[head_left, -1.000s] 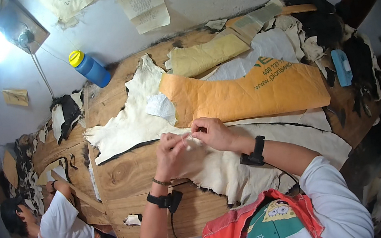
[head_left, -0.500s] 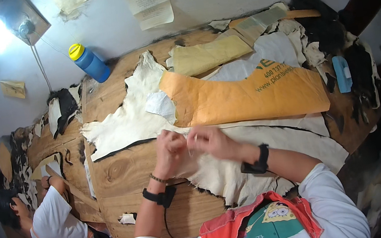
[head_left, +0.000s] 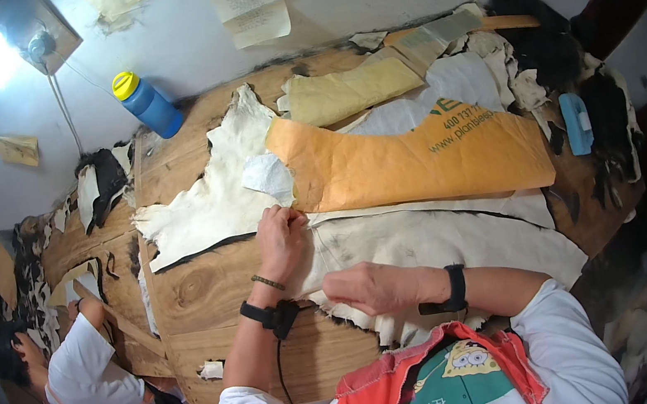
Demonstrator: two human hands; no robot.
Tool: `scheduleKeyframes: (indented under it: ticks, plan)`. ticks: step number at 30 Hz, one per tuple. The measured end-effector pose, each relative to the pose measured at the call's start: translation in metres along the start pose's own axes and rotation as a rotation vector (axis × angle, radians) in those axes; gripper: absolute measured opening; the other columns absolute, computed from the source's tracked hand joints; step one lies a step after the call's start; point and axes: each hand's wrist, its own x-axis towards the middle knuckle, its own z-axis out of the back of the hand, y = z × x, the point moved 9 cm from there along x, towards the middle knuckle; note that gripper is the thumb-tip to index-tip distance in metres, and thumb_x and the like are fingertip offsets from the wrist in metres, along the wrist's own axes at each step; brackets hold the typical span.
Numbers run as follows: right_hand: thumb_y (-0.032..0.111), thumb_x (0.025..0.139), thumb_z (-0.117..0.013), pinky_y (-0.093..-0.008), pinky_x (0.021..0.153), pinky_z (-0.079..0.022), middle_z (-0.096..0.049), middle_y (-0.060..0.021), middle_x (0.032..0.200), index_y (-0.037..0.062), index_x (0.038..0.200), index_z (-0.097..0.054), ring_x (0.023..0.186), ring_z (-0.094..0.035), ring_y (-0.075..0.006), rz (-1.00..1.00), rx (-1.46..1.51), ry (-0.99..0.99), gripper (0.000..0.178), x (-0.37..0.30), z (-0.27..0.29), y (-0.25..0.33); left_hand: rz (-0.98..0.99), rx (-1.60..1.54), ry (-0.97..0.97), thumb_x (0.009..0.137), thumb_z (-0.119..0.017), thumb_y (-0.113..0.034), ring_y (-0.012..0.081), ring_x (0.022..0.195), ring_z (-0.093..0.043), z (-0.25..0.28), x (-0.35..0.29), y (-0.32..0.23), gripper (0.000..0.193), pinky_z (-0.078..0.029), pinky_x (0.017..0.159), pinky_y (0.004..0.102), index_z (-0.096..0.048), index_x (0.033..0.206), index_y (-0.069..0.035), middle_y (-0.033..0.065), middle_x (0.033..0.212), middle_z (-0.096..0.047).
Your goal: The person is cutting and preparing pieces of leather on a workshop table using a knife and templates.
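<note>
My left hand (head_left: 282,235) is closed in a pinch on the edge of a pale hide (head_left: 201,220), just below the left end of an orange pattern sheet (head_left: 418,163). Nearer to me, my right hand (head_left: 374,287) is curled with its fingertips together, over a second pale hide (head_left: 421,239) that has dark fur along its edges. Whatever the right fingers hold is too small to make out; a faint thread-like line shows between the hands. A small white patch (head_left: 267,178) lies at the sheet's left end.
A blue bottle with a yellow lid (head_left: 150,104) stands against the wall. Folded yellowish sheets (head_left: 356,95) and fur scraps (head_left: 533,37) lie at the back, and a light-blue object (head_left: 577,124) on the right. Another person (head_left: 93,366) works at the left end.
My right hand has drawn away from the left one, toward me and slightly right. My left hand has shifted slightly up, to the edge below the orange sheet.
</note>
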Motion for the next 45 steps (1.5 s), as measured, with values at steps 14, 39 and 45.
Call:
scheduleKeyframes:
  ticks: [14,39,45]
  plan:
    - [0.01,0.099,-0.05,-0.0245,0.067,-0.043,-0.048,-0.0008,0.077,0.0049,0.094,-0.046,0.072,-0.046,-0.0084,-0.4,0.446,-0.497,0.008,-0.002,0.052,-0.07,-0.101,-0.059,0.16,0.068,-0.065,0.002,0.0211,0.083,-0.05,-0.011,0.0,-0.018,0.017,-0.036,0.086,0.0333,-0.067,0.064,-0.014,-0.0015,0.078,-0.064]
    - [0.029,0.082,-0.07,-0.0453,0.07,-0.05,-0.068,-0.0167,0.083,0.0064,0.102,-0.055,0.079,-0.066,-0.0365,-0.828,-0.61,-0.626,0.034,-0.211,0.153,-0.065,-0.437,0.433,0.55,0.07,-0.073,-0.059,0.0334,0.147,-0.015,-0.093,-0.063,-0.176,0.114,-0.018,0.112,0.061,-0.015,0.152,-0.004,0.0155,0.159,-0.017]
    - [0.032,0.083,-0.07,-0.0442,0.069,-0.049,-0.067,-0.0158,0.079,0.004,0.1,-0.056,0.078,-0.066,-0.0352,-1.019,-0.699,-0.695,0.035,-0.336,0.186,-0.044,-0.291,0.406,0.7,0.062,-0.081,-0.054,0.0335,0.147,-0.015,-0.102,-0.063,-0.174,0.12,-0.017,0.113,0.0615,-0.018,0.151,-0.004,0.0168,0.158,-0.019]
